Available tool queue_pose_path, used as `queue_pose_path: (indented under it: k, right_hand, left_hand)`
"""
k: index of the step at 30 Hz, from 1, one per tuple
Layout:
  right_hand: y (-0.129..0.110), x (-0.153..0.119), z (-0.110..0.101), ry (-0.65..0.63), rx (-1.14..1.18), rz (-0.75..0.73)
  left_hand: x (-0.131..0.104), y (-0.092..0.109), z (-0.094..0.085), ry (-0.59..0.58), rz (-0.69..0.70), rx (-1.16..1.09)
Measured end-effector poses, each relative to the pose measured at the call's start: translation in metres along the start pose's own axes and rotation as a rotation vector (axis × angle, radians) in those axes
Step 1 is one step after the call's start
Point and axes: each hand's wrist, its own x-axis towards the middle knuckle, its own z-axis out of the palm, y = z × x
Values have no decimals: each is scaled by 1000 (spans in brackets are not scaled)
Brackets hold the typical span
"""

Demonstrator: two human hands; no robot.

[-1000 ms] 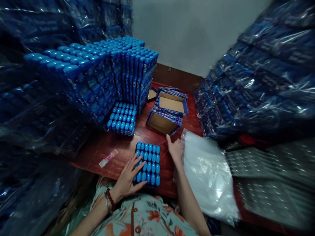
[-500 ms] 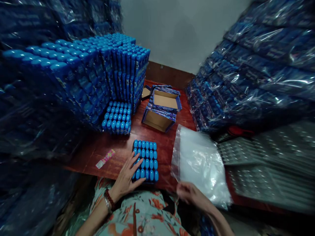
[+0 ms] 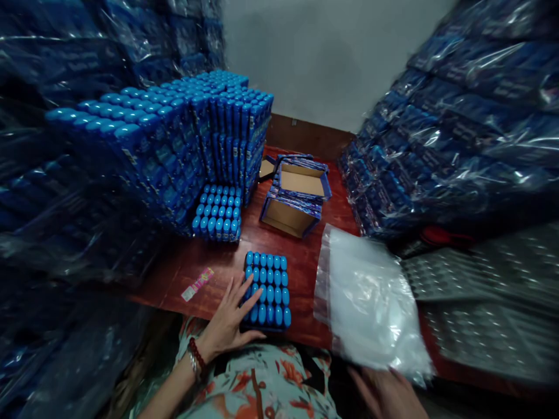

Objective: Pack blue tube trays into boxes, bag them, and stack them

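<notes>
My left hand rests with spread fingers on the left side of a small block of blue-capped bottles near the table's front edge. A beaded bracelet circles that wrist. My right hand is low at the bottom of the view, by the near end of a stack of clear plastic bags. It is smeared by motion and its fingers are partly hidden, so what it holds cannot be made out. To the left of the block lies a pink and yellow strip.
A similar bottle block stands behind, beside tall stacks of blue-capped packs. Open cardboard boxes sit at the table's back. Wrapped packs rise on the right, above clear moulded trays and a red object.
My right hand has moved right and down, from beside the bags' near left corner to below their near edge. My left hand stays on the bottle block. The whole view has shifted slightly.
</notes>
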Motion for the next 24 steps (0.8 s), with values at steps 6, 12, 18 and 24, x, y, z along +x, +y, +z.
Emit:
queue_pose_path:
  k: [6,12,18,24]
  right_hand:
    - [-45,105,1,46,196,-224]
    - [46,132,2,161,-102,-39]
    - [84,121,26,336,119,-65]
    - [59,152,15,420,69,-20]
  left_hand:
    - [7,-2,3,-125,-5,-20]
    - [4,-5,8,-110,-17,-45]
    - [9,-3,2,-127,17,73]
    - [17,11,-25,-59,104,234]
